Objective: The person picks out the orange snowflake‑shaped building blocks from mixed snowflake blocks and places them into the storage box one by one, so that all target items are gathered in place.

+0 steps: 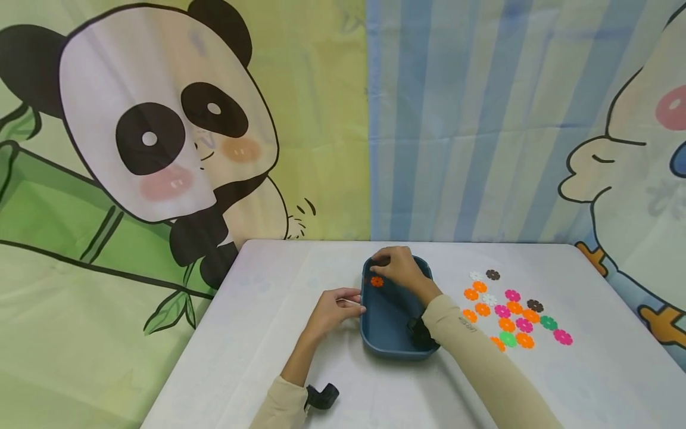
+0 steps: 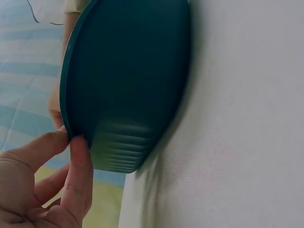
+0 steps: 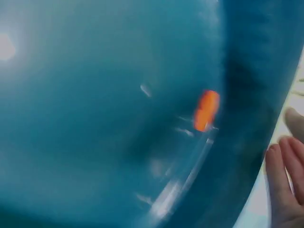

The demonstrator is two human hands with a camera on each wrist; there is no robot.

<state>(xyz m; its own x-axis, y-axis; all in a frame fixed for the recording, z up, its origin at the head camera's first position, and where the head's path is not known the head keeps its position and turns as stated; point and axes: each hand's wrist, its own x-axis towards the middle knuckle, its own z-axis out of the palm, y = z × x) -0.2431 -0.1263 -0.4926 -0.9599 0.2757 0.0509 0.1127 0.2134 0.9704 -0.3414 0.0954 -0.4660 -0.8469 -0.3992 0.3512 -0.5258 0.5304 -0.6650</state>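
A dark blue bin (image 1: 393, 351) lies under both hands. My left hand (image 1: 332, 310) pinches its left rim between thumb and fingers; the left wrist view shows this hand (image 2: 57, 180) at the edge of the bin (image 2: 128, 71). Over the bin's far left corner is my right hand (image 1: 399, 268), its fingers bent downward near the rim; whether they hold anything is hidden. An orange flower-shaped piece (image 1: 377, 280) is inside the bin, just below the right fingertips. The right wrist view shows this orange piece (image 3: 206, 110) near the bin wall (image 3: 256, 95).
Right of the bin, many flower-shaped pieces lie on the white table (image 1: 214, 357): orange (image 1: 524, 340), pink (image 1: 563, 337), green (image 1: 548, 323), brown (image 1: 535, 305) and white (image 1: 475, 276). A cartoon-printed curtain (image 1: 316, 119) hangs behind the table.
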